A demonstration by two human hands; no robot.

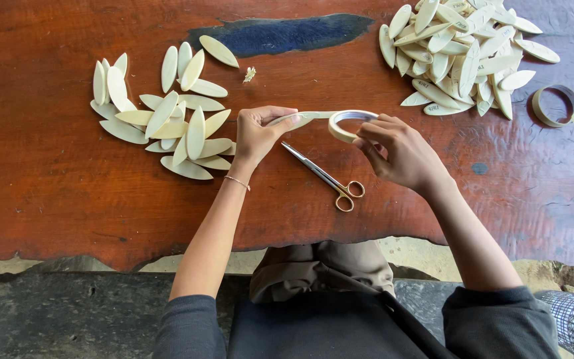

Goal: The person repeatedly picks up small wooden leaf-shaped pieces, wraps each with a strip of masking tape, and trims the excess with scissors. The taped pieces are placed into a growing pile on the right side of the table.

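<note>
Your right hand (403,149) gripped the beige tape roll (349,124) above the table (48,173); left hand (258,133) fingers pinched a pale leaf-shaped piece (298,118) w/ the tape end. Scissors (323,176) lay just below, btw. your hands.

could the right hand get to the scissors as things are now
Probably yes, but not freely: the scissors lie uncovered on the table, just below and left of the right hand. That hand's grip is on the tape roll, so it would need to let go first.
</note>
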